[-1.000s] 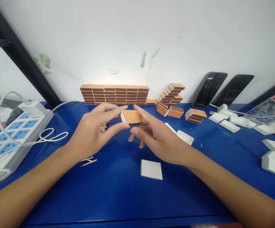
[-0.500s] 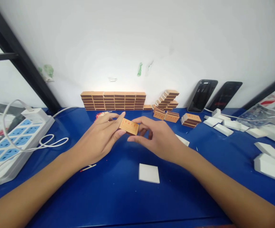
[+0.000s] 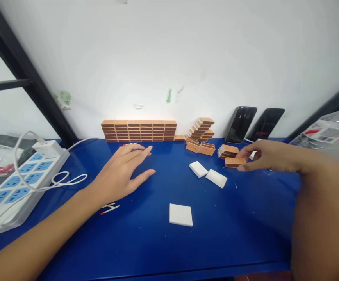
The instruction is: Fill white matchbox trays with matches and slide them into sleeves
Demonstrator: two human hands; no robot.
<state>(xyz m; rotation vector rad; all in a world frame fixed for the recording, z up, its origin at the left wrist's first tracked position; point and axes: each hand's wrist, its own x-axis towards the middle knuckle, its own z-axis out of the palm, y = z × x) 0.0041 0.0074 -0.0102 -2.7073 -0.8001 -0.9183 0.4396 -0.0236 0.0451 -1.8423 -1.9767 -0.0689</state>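
Note:
At the right, my right hand pinches a matchbox by its right end, just in front of a small stack of matchboxes. My left hand hovers over the left half of the blue table, fingers apart and holding nothing. Behind it, partly hidden, a heap of matches shows red tips. A few loose matches lie beside my left wrist. Toward the front sits a white rectangular piece, with two more white pieces farther back.
Along the wall stands a long row of stacked matchboxes, and right of it a slanted pile. Two black phones lean on the wall. A power strip with a white cable lies at left, a plastic bag at right.
My right hand has carried the matchbox from the middle to the small stack at right. My left hand has let go of it and stays at left. The view has shifted slightly.

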